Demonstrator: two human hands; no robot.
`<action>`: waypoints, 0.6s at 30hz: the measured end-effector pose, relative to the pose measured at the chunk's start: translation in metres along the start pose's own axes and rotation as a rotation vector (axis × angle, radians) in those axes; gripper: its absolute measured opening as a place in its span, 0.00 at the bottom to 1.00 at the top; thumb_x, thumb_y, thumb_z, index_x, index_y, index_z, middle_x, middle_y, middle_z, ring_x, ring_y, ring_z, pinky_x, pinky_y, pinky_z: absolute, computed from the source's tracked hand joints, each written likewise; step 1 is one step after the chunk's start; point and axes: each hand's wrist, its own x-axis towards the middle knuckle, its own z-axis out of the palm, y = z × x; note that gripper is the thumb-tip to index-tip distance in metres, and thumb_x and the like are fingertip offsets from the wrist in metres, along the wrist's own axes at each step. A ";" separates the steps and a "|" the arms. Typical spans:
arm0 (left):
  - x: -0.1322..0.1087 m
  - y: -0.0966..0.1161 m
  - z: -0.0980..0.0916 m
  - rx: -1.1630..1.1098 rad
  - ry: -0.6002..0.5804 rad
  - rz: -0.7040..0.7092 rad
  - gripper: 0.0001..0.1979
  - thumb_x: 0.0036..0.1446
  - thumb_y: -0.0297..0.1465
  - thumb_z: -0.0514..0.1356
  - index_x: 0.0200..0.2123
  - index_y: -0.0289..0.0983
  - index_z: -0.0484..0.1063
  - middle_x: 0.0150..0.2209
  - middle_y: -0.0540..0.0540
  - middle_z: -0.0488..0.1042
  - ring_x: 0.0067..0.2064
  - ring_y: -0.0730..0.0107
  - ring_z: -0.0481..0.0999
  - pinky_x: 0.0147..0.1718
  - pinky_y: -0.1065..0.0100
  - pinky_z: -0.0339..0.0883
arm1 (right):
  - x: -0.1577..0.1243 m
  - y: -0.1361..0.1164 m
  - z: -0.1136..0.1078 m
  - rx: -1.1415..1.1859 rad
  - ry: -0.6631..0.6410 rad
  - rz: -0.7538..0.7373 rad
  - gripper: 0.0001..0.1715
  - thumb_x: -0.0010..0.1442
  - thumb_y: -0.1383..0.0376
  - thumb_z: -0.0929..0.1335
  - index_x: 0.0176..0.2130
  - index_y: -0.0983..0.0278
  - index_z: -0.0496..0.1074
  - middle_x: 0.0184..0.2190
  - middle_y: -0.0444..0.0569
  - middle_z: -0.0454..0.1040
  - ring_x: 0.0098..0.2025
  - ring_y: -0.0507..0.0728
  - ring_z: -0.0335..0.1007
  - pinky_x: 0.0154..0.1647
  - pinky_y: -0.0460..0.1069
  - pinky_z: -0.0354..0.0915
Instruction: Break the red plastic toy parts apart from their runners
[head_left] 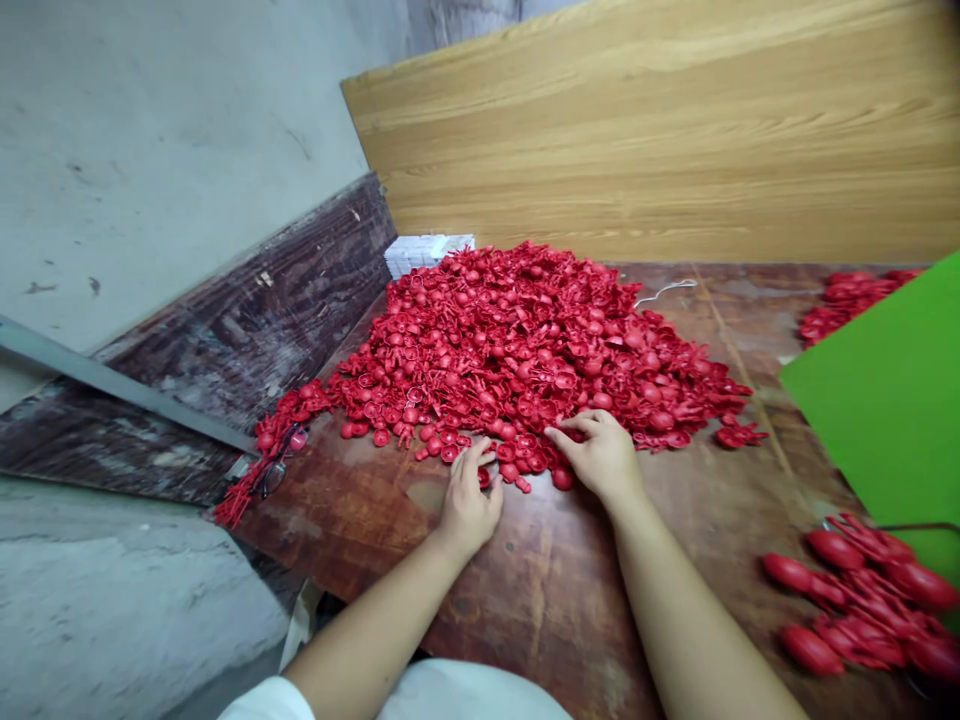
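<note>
Seemingly, left hand (469, 505) and right hand (598, 455) are set at the red pile's (517, 340) edge for reach. Left grip is narrow, hold unclear; right is spread wide.

Behind the worktop (547, 610) stands a light wooden panel (660, 130). On the left is a grey plaster wall (150, 150), and a dark worn board (255, 290) is lying along it.
</note>
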 end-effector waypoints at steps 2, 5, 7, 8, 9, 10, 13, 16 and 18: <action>0.000 -0.001 0.000 -0.010 -0.002 0.007 0.30 0.59 0.24 0.58 0.64 0.39 0.56 0.58 0.37 0.71 0.54 0.61 0.77 0.58 0.55 0.70 | 0.000 0.000 -0.001 0.149 0.083 0.050 0.15 0.54 0.53 0.72 0.28 0.62 0.77 0.35 0.51 0.75 0.36 0.60 0.71 0.44 0.54 0.67; 0.001 0.001 -0.001 0.022 -0.012 0.036 0.30 0.58 0.25 0.59 0.64 0.39 0.58 0.56 0.37 0.72 0.55 0.59 0.76 0.60 0.53 0.68 | 0.000 -0.001 -0.002 0.363 0.217 0.188 0.13 0.52 0.57 0.71 0.26 0.60 0.66 0.30 0.48 0.73 0.33 0.59 0.69 0.40 0.53 0.66; 0.002 0.004 -0.003 0.090 -0.046 0.063 0.32 0.58 0.25 0.59 0.65 0.38 0.56 0.58 0.37 0.72 0.57 0.57 0.75 0.62 0.49 0.63 | -0.001 -0.001 -0.001 0.455 0.244 0.230 0.12 0.55 0.59 0.67 0.27 0.58 0.58 0.27 0.45 0.71 0.30 0.57 0.70 0.34 0.51 0.66; 0.003 0.006 -0.005 0.135 -0.079 0.082 0.33 0.58 0.26 0.59 0.66 0.38 0.55 0.59 0.36 0.72 0.58 0.56 0.74 0.64 0.47 0.60 | -0.001 -0.001 0.000 0.515 0.228 0.233 0.12 0.56 0.60 0.65 0.29 0.58 0.55 0.26 0.44 0.71 0.28 0.56 0.69 0.31 0.50 0.65; 0.004 0.009 -0.006 0.179 -0.121 0.103 0.33 0.59 0.26 0.59 0.67 0.39 0.55 0.61 0.37 0.70 0.60 0.56 0.72 0.65 0.45 0.57 | -0.002 -0.002 0.001 0.606 0.203 0.237 0.11 0.55 0.61 0.64 0.30 0.57 0.53 0.26 0.42 0.70 0.25 0.54 0.69 0.28 0.49 0.64; 0.005 0.011 -0.007 0.218 -0.166 0.127 0.32 0.60 0.26 0.58 0.67 0.40 0.56 0.63 0.38 0.69 0.62 0.56 0.70 0.66 0.44 0.54 | -0.002 -0.003 0.002 0.710 0.176 0.243 0.12 0.54 0.62 0.64 0.31 0.57 0.52 0.26 0.41 0.70 0.23 0.53 0.67 0.25 0.47 0.63; 0.006 0.016 -0.008 0.272 -0.243 0.170 0.25 0.62 0.26 0.57 0.62 0.44 0.64 0.62 0.42 0.70 0.64 0.57 0.68 0.66 0.42 0.49 | -0.003 -0.007 0.003 0.959 0.120 0.257 0.18 0.48 0.66 0.67 0.37 0.56 0.54 0.25 0.36 0.66 0.18 0.49 0.58 0.19 0.44 0.55; 0.005 0.017 -0.007 0.264 -0.194 0.154 0.17 0.61 0.28 0.59 0.54 0.44 0.72 0.54 0.44 0.78 0.61 0.57 0.70 0.65 0.42 0.48 | -0.004 -0.014 0.000 1.024 0.028 0.241 0.23 0.50 0.63 0.68 0.46 0.55 0.59 0.24 0.35 0.62 0.17 0.48 0.52 0.18 0.43 0.50; 0.004 0.017 -0.007 0.259 -0.153 0.131 0.14 0.60 0.27 0.60 0.49 0.44 0.74 0.48 0.45 0.81 0.60 0.56 0.70 0.64 0.42 0.50 | -0.006 -0.019 -0.002 1.001 -0.084 0.202 0.20 0.57 0.57 0.66 0.49 0.57 0.63 0.21 0.35 0.58 0.16 0.48 0.48 0.17 0.43 0.47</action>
